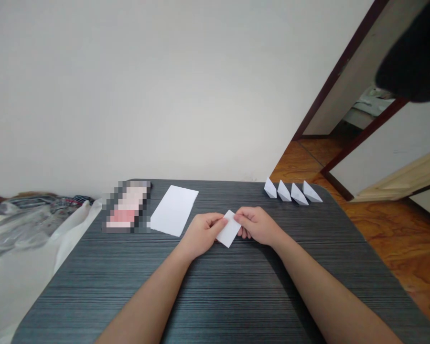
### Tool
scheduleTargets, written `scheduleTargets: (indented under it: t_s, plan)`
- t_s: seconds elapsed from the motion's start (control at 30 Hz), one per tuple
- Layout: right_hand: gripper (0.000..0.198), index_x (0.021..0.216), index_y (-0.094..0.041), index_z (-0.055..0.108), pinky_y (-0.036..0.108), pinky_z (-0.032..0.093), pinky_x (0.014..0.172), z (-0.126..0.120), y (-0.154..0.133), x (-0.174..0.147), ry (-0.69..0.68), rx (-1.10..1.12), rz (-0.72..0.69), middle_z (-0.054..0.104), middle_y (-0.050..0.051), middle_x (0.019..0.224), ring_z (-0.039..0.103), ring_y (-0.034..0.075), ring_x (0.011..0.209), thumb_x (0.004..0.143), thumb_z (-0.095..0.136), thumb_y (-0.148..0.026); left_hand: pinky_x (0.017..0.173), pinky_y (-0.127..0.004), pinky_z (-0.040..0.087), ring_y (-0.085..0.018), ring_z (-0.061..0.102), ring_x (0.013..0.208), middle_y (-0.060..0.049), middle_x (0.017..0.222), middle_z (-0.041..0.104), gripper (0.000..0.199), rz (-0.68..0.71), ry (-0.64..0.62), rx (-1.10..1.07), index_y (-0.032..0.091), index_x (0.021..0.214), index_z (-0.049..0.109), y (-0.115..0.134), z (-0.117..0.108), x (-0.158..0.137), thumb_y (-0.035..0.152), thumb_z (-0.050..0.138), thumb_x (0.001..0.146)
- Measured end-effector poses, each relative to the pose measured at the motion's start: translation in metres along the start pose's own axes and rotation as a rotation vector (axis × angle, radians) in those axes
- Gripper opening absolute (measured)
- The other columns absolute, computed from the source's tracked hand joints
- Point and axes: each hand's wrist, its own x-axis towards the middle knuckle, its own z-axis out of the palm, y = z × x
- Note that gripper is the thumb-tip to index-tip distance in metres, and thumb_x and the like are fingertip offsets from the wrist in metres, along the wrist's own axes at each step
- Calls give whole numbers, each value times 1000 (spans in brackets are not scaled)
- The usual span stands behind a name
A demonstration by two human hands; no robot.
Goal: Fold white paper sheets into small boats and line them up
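A small white piece of folded paper (228, 233) is held in front of me, turned so that one corner points toward me. My left hand (203, 232) pinches its left side, thumb on top and fingers underneath. On the right side, my right hand (257, 225) grips it the same way, with its lower fingers curled below. Left of my hands lies a larger flat stack or sheet of white paper (175, 210). Several folded white paper shapes (295, 193), pointed at the ends, stand in a row at the far right of the table.
The dark, wood-grained table (222, 296) has its back edge against a pale wall (146, 95). A blurred-out flat object (127, 205) lies at the back left. Plastic-covered items (32, 234) sit beyond the left edge. Wooden floor (401, 234) and an open doorway are on the right.
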Motion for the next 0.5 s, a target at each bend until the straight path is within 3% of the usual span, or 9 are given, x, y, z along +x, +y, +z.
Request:
scheduleTargets:
  t_s: [0.23,0.5]
  plan:
    - [27,75,-17,58,17,42,41,10,-4,-4,-83,-65,-17,61,-1,54,54,9,43,89,43,-34,49,-21,29,-10,43,54,1,56,49,39,25,27,131,14,59,55,1,1,0,34,38,88]
    - [27,72,-16,57,16,41,39,8,-5,-5,-109,-32,14,58,-2,51,53,8,41,88,44,-33,50,-21,29,-10,43,55,1,57,48,39,30,59,154,14,60,54,-3,4,1,36,40,88]
